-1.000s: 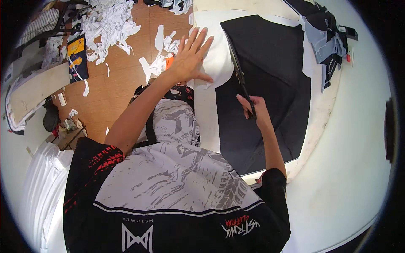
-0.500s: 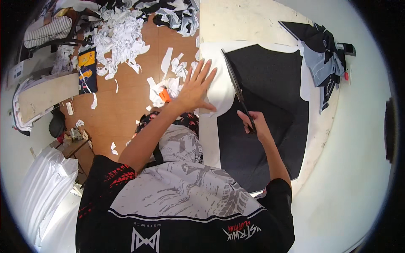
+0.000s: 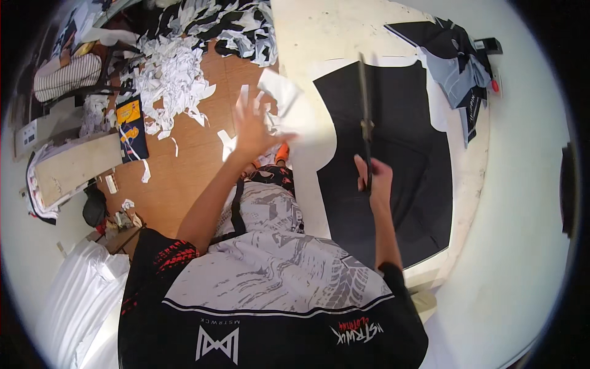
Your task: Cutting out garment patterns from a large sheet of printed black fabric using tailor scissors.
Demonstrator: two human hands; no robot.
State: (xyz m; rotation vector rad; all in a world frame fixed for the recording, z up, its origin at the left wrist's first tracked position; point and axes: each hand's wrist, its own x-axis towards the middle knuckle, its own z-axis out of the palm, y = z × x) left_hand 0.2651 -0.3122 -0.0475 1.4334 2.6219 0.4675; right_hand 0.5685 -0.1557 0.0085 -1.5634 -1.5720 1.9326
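Observation:
A pair of large scissors [image 3: 367, 126] is gripped by my right hand [image 3: 379, 178], held over the black fabric panel [image 3: 393, 141] with its blades pointing away from me. The black panel lies flat on the table, with a white margin [image 3: 436, 98] showing along parts of its outline. Left of the table's edge, my left hand [image 3: 251, 136] is blurred by motion, fingers spread and nothing in them. Just beyond it, a loose white scrap [image 3: 281, 92] hangs blurred near the table's edge, apart from my hand.
White offcuts [image 3: 178, 74] are heaped on the brown floor [image 3: 190, 160] at the left, and more black and grey scraps lie at the back. Black and grey fabric pieces [image 3: 461, 80] rest at the pale table's [image 3: 326, 27] far right. A black device [image 3: 488, 45] sits beside them.
My left hand has lifted off the white piece on the table and swung left past the edge. That scrap has come away leftward. The scissors have turned upright and moved right.

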